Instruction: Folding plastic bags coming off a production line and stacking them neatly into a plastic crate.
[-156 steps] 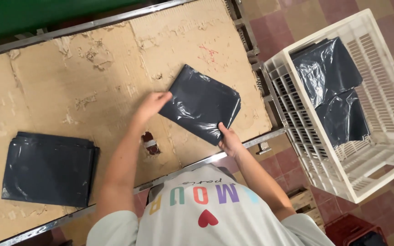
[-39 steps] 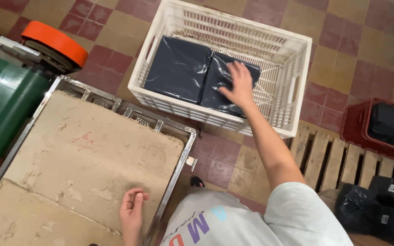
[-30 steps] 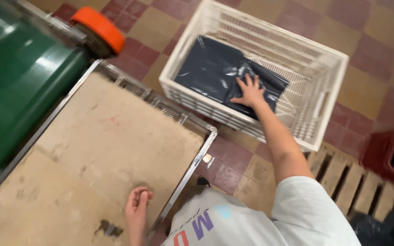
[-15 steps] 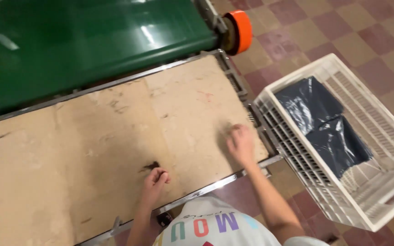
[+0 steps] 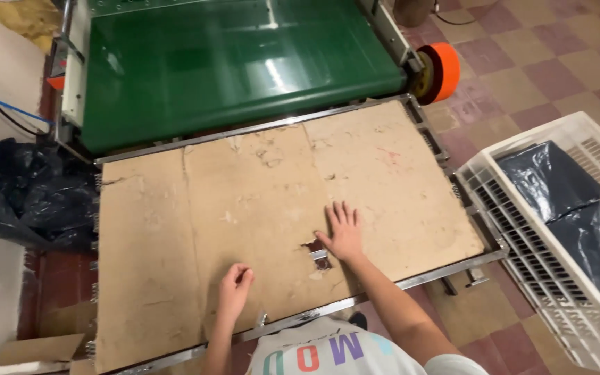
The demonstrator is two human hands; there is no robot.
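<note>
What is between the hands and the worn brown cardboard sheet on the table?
Nothing visible. The right hand lies flat, fingers spread, on the worn brown cardboard sheet, beside a small torn hole. The left hand, loosely curled, rests on the same sheet nearer its front edge. No object lies under or around either hand.

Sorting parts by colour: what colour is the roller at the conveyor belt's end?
Orange roller, beside the green belt; the head view shows it.

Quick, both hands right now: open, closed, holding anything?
Left hand: loosely curled, empty, resting on the cardboard sheet.
Right hand: open and flat on the cardboard, holding nothing.
</note>
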